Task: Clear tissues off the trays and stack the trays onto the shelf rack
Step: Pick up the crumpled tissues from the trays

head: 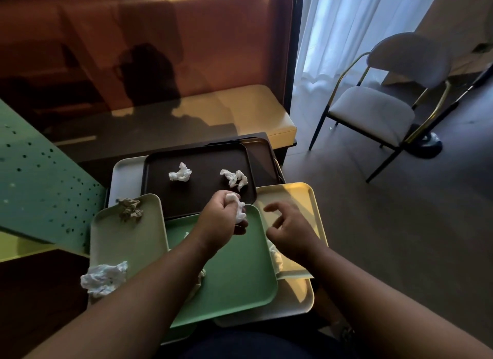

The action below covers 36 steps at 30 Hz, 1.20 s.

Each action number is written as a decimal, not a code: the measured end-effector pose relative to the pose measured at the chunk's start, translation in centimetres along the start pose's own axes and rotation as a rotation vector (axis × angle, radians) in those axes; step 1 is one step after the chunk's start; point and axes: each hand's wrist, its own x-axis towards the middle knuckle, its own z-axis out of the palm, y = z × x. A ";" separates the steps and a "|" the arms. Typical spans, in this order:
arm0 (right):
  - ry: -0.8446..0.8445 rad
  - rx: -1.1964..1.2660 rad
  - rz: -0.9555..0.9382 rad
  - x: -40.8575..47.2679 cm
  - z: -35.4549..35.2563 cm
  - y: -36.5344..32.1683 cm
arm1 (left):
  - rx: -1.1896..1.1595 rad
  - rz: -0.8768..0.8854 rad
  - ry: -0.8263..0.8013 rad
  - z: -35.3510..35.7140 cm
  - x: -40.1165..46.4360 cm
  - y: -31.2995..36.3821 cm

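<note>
Several trays overlap on a small table. My left hand (222, 219) is shut on a crumpled white tissue (238, 208) above the green tray (240, 273). My right hand (289, 228) hovers open over the pale yellow tray (298, 195), holding nothing. Two white tissues (180, 172) (234, 179) lie on the dark brown tray (197, 195). On the pale green tray (128, 238) at the left sit a brownish tissue (130, 209) and a large white tissue (104, 278). Another tissue (276, 257) shows under my right wrist.
A green perforated panel (40, 187) stands at the left. An orange-backed bench with a yellow seat (253, 110) lies beyond the trays. A grey chair (373, 113) with gold arms stands on the floor at the right, by a white curtain (346, 30).
</note>
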 end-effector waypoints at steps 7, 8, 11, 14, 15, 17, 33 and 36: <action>-0.382 -0.452 0.218 -0.5 0.8 3.0 | 0.151 -0.049 0.049 -0.8 -0.2 -2.1; -0.386 -0.495 0.211 -0.5 1.2 3.2 | 0.173 -0.040 0.065 -0.9 -0.3 -2.3; -0.251 -0.564 0.191 -0.1 1.2 3.4 | 0.253 -0.003 0.122 -1.5 -0.5 -2.7; 0.002 -0.417 0.151 1.0 -0.2 2.4 | 0.216 -0.016 0.132 -2.2 -1.0 -2.6; 0.054 -0.330 0.121 1.4 -0.5 1.7 | 0.184 -0.023 0.131 -2.4 -1.2 -2.5; 0.089 -0.165 0.037 1.9 -0.8 -0.5 | 0.104 -0.045 0.135 -2.7 -1.5 -2.2; -0.283 -0.174 -0.239 0.0 9.5 -7.4 | -0.088 -0.086 0.398 -9.6 -5.0 -3.3; -0.467 -0.394 -0.274 -0.7 11.5 -7.5 | -0.032 -0.077 0.460 -11.2 -5.5 -4.2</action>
